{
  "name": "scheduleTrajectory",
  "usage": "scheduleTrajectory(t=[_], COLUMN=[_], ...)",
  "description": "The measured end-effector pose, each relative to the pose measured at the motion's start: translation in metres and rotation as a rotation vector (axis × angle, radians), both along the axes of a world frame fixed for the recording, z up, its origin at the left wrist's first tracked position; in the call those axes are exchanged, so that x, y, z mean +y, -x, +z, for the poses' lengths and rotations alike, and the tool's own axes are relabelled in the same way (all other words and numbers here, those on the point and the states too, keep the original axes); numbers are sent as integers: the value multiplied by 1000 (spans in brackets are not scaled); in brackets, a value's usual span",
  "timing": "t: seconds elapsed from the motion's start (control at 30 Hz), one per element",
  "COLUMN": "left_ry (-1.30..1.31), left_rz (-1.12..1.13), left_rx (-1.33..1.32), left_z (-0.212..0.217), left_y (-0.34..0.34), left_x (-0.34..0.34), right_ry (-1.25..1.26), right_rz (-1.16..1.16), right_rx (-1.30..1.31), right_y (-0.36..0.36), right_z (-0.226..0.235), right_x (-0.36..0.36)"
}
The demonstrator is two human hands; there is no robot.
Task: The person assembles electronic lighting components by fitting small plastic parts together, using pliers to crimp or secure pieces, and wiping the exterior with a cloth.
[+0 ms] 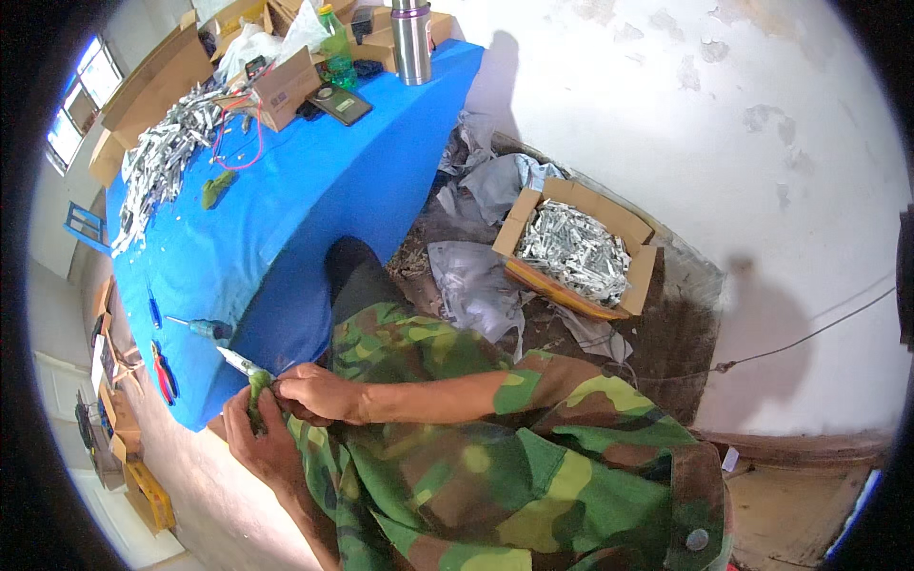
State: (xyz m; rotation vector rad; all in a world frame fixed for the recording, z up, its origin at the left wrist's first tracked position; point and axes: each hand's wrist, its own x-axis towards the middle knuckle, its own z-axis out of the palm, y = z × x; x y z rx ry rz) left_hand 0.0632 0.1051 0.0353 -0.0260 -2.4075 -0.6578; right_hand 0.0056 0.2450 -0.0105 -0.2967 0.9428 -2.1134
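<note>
In front of my body, near the table's front corner, is a small piece with a pointed silvery front and a green rear part (258, 388). I cannot make out its exact kind. My left hand (255, 436) wraps its fingers round the green part from below. Close against it on the right, my right hand (319, 392) is closed, its fingertips at the piece; what they pinch is hidden. Nearby on the blue cloth lie a screwdriver with a blue-grey handle (209, 328), a slim blue-handled screwdriver (154, 312) and red-handled pliers (164, 374).
The blue-covered table (314, 181) bears a heap of silvery metal parts (176, 152), a green scrap (217, 188), cardboard boxes (286, 90), a green bottle (336, 52) and a steel flask (411, 46). A carton of silvery parts (571, 252) and plastic bags (471, 285) lie on the floor.
</note>
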Motion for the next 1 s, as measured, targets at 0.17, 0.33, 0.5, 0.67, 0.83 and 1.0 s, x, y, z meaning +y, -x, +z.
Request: scheduleTrajectory(t=[0.17, 0.33, 0.5, 0.67, 0.83, 1.0], left_ry=[0, -93, -133, -21, 35, 55], left_rz=[28, 132, 197, 93, -67, -78], left_rx=[-1, 20, -18, -36, -148, -179], left_z=[-2, -5, 4, 4, 12, 14], left_y=[5, 22, 22, 9, -5, -5], left_x=[1, -23, -31, -20, 3, -3], right_ry=[-3, -15, -13, -201, -369, -501], right_rz=[-44, 52, 119, -169, -350, -526], right_rx=[-9, -41, -5, 348, 551, 788], right_y=[1, -5, -8, -7, 0, -7], right_z=[-3, -3, -5, -14, -33, -25], right_x=[-8, -13, -9, -17, -19, -10])
